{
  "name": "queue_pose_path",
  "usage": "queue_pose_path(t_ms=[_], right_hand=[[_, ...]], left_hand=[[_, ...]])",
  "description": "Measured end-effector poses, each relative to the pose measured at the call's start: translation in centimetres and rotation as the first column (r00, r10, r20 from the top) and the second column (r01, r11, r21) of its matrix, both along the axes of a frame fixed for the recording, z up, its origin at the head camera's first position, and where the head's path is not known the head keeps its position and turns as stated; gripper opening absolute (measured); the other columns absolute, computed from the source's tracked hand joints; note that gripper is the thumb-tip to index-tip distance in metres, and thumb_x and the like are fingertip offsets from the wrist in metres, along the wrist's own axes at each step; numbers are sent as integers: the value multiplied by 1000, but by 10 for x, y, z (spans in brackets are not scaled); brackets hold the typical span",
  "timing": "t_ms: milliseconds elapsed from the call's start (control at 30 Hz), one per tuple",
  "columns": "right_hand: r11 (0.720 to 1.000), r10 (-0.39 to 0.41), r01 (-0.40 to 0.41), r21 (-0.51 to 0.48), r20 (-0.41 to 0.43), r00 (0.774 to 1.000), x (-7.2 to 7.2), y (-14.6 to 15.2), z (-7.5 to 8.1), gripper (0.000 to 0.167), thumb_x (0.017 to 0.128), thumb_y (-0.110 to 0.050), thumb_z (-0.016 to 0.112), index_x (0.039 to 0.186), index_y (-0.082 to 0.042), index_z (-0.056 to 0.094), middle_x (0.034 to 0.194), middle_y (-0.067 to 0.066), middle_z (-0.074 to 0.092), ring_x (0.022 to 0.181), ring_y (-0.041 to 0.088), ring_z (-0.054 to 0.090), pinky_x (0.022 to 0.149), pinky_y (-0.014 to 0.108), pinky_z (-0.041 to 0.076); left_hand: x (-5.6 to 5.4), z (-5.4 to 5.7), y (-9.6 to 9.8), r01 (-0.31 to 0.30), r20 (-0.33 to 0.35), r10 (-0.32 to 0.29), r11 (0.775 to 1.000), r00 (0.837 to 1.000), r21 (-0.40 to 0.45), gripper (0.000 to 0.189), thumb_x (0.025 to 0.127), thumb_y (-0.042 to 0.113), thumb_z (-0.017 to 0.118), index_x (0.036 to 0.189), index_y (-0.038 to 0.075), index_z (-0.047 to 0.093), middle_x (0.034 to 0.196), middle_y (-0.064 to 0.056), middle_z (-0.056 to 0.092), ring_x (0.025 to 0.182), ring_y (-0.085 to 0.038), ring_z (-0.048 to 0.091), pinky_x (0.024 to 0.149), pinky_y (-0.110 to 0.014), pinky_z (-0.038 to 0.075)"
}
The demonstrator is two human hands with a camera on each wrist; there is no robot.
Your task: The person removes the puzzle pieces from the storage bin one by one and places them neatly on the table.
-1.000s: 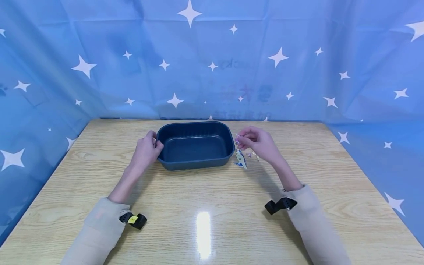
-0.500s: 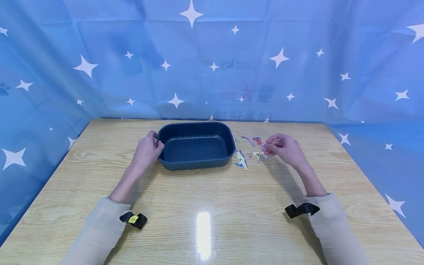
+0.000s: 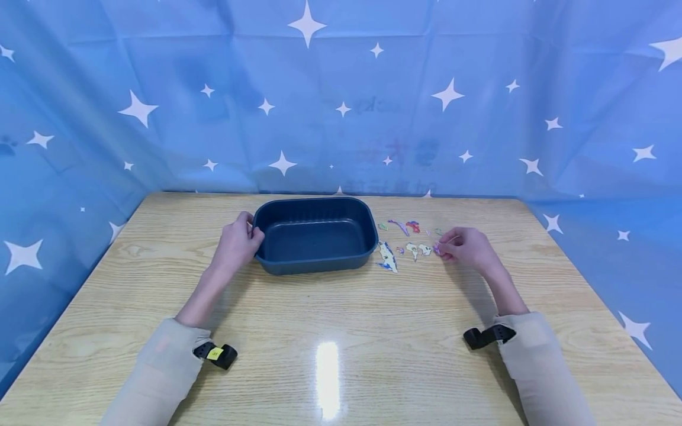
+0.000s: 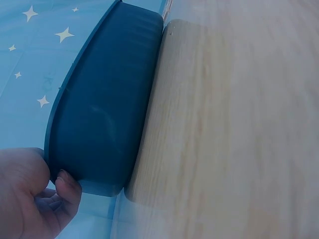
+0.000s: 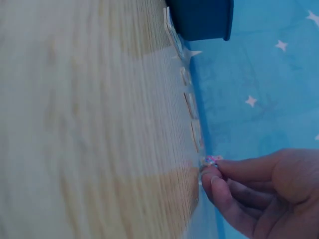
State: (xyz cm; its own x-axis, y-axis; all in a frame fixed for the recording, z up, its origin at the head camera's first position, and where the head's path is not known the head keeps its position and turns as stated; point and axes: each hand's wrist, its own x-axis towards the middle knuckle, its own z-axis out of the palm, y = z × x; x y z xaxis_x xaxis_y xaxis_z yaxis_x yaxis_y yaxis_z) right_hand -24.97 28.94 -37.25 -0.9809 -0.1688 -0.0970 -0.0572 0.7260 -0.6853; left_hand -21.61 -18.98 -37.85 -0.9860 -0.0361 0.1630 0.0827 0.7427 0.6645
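Note:
A dark blue rectangular bin (image 3: 314,265) stands on the table. My left hand (image 3: 235,241) grips its left rim; the left wrist view shows thumb and fingers curled at the corner of the bin (image 4: 102,104). Right of the bin, my right hand (image 3: 470,248) pinches a small pink-purple flat piece (image 5: 213,160) between thumb and fingers, low over the tabletop. Its exact shape is mostly hidden by the fingertips. Beside that hand lie a white piece (image 3: 424,249), another pale piece (image 3: 412,250) and a red piece (image 3: 413,226).
Close to the bin's right wall lie a larger blue-and-white piece (image 3: 388,257), a purple strip (image 3: 399,226) and a small green piece (image 3: 383,226). The wooden table (image 3: 266,337) ends at a blue star-patterned curtain (image 3: 341,130).
My right hand has moved right, away from the bin's right edge, with the pink-purple piece, and has come down lower. More pieces now show behind it. My left hand and the bin stay put.

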Motion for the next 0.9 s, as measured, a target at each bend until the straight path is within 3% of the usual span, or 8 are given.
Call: queue_pose_path(t_ms=[567, 900], right_hand=[[999, -10, 8, 50, 28, 1000, 2, 13, 1, 30, 99, -16, 64, 115, 10, 62, 89, 16, 71, 76, 22, 68, 69, 35, 56], [1000, 6, -6, 18, 32, 999, 2, 8, 3, 33, 101, -19, 61, 119, 9, 62, 94, 19, 71, 79, 26, 68, 71, 36, 56]], left_hand=[[-3, 1, 3, 19, -5, -19, 1000, 1000, -2, 24, 97, 9, 47, 114, -8, 52, 78, -11, 58, 67, -26, 56, 65, -36, 46], [-2, 3, -3, 37, 4, -37, 999, 999, 6, 28, 99, 10, 45, 118, -10, 53, 77, -9, 55, 68, -25, 54, 67, -38, 45]])
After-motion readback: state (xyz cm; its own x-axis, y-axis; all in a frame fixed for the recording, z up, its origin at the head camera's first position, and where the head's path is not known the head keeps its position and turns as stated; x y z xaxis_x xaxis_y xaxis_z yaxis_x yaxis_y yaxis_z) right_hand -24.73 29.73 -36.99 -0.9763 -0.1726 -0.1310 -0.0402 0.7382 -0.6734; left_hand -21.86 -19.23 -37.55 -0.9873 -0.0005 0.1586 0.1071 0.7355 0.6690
